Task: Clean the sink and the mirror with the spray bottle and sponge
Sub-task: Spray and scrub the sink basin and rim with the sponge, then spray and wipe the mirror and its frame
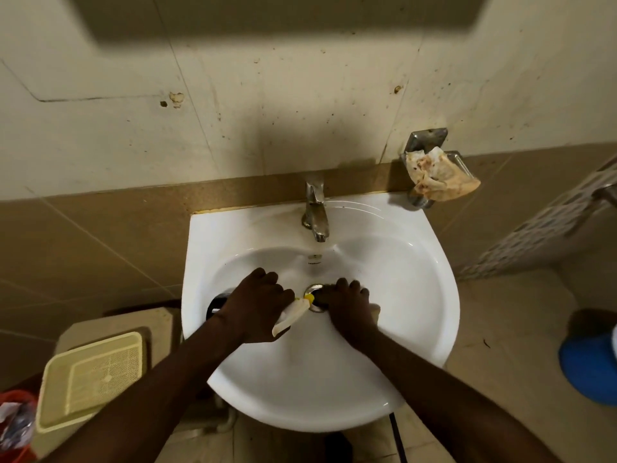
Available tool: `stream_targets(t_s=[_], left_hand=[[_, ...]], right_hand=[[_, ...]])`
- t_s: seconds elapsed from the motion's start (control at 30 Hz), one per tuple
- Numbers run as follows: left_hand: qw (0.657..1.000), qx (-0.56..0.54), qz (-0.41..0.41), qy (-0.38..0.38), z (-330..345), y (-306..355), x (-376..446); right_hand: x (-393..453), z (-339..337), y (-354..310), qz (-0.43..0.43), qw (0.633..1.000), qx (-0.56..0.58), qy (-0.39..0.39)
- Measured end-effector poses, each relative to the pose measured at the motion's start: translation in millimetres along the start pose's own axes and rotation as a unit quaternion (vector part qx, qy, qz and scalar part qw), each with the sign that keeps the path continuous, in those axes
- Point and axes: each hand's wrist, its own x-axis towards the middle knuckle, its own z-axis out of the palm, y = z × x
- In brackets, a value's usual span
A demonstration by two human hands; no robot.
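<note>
A white sink hangs on the wall under a steel tap. Both hands are down in its basin beside the drain. My left hand grips a spray bottle lying on its side, with its white trigger and yellow nozzle pointing at the drain; the dark body shows behind my wrist. My right hand is curled over a sponge against the basin just right of the drain. Only a pale corner and a dark edge of the sponge show. A dark panel at the top may be the mirror.
A metal soap dish on the wall at the right holds a crumpled stained cloth. A pale yellow plastic basket and a red bin stand at the lower left. A blue bucket is on the floor at the right.
</note>
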Motion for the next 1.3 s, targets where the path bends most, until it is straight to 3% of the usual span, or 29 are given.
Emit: stream_targets(t_s=[0.07,0.17,0.3,0.6,0.7,0.83,1.0,1.2,1.3], left_hand=[[1.0,-0.008,-0.021,0.017,-2.3,7.8,0.9],[0.997,-0.008,-0.069,0.034,-12.0,18.5,5.3],[0.993,-0.006,-0.109,0.04,-27.0,32.2,11.1],[0.979,-0.002,-0.18,0.1,-90.9,62.6,33.8],[0.966,-0.024,-0.206,0.156,-120.9,74.0,44.7],[0.94,-0.058,-0.228,0.245,-171.5,88.1,61.1],[0.892,-0.146,-0.253,0.345,-248.2,108.7,69.6],[0.865,-0.177,-0.216,0.417,-316.0,133.6,68.6],[0.856,-0.189,-0.194,0.44,-347.6,149.7,70.5]], right_hand=[[13.6,1.1,1.4,0.008,0.998,-0.002,0.067],[23.5,-6.8,7.7,0.101,0.98,0.127,0.116],[9.2,-31.2,20.4,0.044,0.939,0.203,0.273],[-10.6,-106.8,24.2,0.015,0.879,0.322,0.351],[-16.0,-155.5,19.5,0.013,0.852,0.37,0.37],[-27.1,-229.9,13.0,-0.047,0.845,0.329,0.418],[-56.9,-315.6,0.7,-0.095,0.79,0.413,0.443],[-101.3,-385.7,-6.1,-0.098,0.702,0.499,0.498],[-127.4,-418.8,0.0,-0.128,0.684,0.478,0.536]])
